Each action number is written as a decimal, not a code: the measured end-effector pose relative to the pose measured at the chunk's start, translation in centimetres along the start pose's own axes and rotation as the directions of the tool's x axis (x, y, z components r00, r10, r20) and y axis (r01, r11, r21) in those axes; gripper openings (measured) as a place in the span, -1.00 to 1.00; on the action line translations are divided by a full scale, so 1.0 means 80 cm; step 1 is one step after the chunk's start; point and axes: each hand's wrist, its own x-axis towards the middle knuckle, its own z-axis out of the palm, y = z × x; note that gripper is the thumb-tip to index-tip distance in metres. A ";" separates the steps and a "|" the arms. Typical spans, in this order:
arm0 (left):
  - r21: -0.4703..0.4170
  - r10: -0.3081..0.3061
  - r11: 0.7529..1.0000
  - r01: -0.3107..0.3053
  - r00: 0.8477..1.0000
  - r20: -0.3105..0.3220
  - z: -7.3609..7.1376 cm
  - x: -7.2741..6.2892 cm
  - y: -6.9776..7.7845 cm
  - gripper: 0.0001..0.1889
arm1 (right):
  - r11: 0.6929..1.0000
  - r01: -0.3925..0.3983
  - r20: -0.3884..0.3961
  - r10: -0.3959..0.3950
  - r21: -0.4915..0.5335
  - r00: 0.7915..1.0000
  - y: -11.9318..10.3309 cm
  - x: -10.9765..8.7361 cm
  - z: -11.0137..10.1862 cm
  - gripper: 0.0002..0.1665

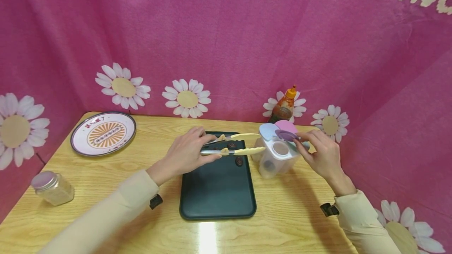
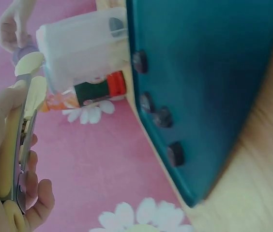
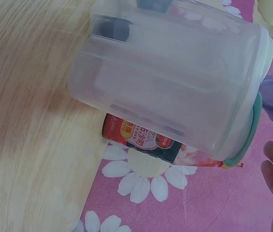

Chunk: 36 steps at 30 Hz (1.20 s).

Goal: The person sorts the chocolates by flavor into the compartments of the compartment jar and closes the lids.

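My left hand (image 1: 188,150) grips metal tongs (image 1: 248,151) with pale yellow scalloped tips, held over the far part of a dark tray (image 1: 217,191). The tips are spread apart, with nothing between them, and point at a clear container (image 1: 287,163). Several dark round pieces (image 2: 175,153) lie on that tray. With thumb and fingers, my right hand (image 1: 321,154) pinches the purple lid (image 1: 285,135), which stands raised beside a round opening in the container's top. Blue, pink and green lids adjoin it. Inside, a dark round piece (image 3: 114,29) shows low through the wall.
Behind the container stands a sauce bottle (image 1: 283,109) with an orange cap, near the pink curtain. At the table's far left lies a patterned plate (image 1: 79,140). A lidded glass jar (image 1: 58,191) is tilted in view at the left edge.
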 end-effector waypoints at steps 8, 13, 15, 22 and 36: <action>0.007 -0.032 0.999 0.032 0.998 0.045 0.017 -0.018 -0.022 -0.41 | 1.000 -0.005 0.002 0.005 -0.003 1.000 0.000 -0.002 0.000 -0.46; 0.018 -0.050 0.999 0.048 0.995 0.089 0.038 -0.026 -0.034 -0.41 | 1.000 -0.005 0.006 0.005 -0.005 1.000 0.000 -0.003 -0.001 -0.47; 0.019 -0.063 0.998 0.062 0.992 0.108 0.047 -0.028 -0.039 -0.41 | 1.000 -0.004 0.007 0.004 -0.004 1.000 0.000 -0.003 -0.001 -0.48; 0.007 -0.108 0.994 0.109 0.979 0.171 0.067 -0.030 -0.049 -0.42 | 1.000 0.000 0.004 0.000 -0.008 1.000 -0.001 -0.002 -0.001 -0.47; -0.004 -0.123 0.992 0.126 0.970 0.210 0.084 -0.031 -0.054 -0.41 | 1.000 -0.001 0.007 0.001 -0.012 1.000 -0.001 -0.002 -0.001 -0.46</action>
